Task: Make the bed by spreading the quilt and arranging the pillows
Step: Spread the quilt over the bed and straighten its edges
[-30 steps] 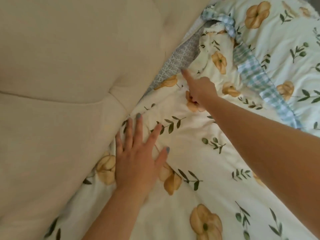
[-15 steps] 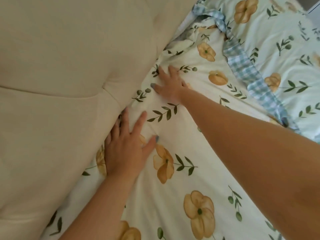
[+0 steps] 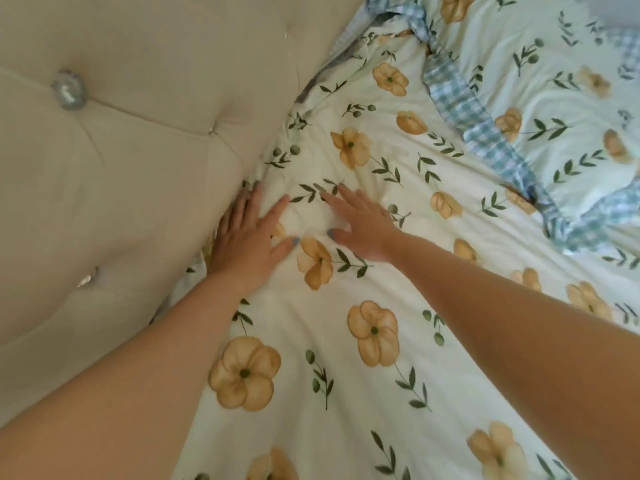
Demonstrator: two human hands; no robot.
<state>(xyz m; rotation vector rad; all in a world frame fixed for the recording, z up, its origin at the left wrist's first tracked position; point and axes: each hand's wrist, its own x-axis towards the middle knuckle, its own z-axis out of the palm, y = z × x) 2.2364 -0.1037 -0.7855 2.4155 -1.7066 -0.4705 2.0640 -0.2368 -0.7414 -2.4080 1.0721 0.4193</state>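
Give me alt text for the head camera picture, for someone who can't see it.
The left hand and right hand press flat on a floral quilt beside a beige tufted headboard. A blue checked trim crosses the bedding at upper right.

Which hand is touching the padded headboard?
The left hand; its fingers meet the beige headboard, while the right hand rests flat on the floral quilt.

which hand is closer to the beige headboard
Left. The left hand presses the quilt up against the headboard; the right hand lies flat farther out on the quilt.
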